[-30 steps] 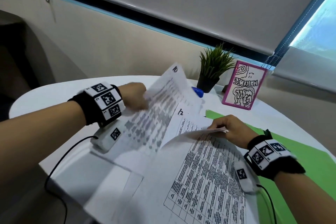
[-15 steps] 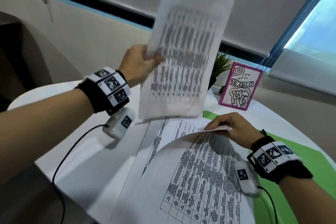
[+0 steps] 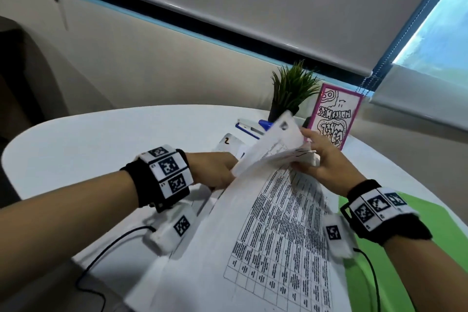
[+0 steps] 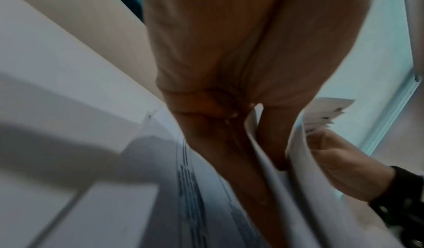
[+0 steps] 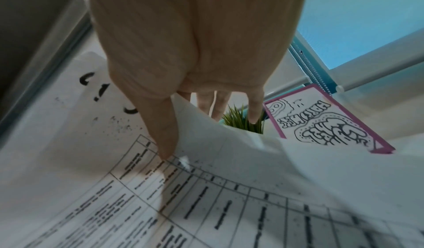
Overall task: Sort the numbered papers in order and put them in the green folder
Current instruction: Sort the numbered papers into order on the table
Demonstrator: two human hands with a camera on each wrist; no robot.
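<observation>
A stack of printed table sheets (image 3: 278,235) lies on the white table in front of me. My right hand (image 3: 326,162) pinches the lifted far edges of several of them, thumb on top (image 5: 165,134) and fingers behind. My left hand (image 3: 215,172) grips one tilted sheet (image 3: 268,149) by its left edge, its far corner reaching the right hand's bundle. In the left wrist view that sheet (image 4: 263,152) sits between thumb and fingers. A sheet marked 2 (image 3: 228,142) lies flat beyond the left hand. The green folder (image 3: 445,225) lies open at the right, partly under my right wrist.
A small potted plant (image 3: 291,91) and a pink-framed drawing (image 3: 334,119) stand at the table's far side, just past my right hand. A blue and white pen (image 3: 247,129) lies by the plant. The round table's (image 3: 101,139) left part is bare white.
My left hand pulled one sheet out of the pile, raised it high, then brought it down and right to the bundle. My right hand lifted its pinched edges and moved farther away.
</observation>
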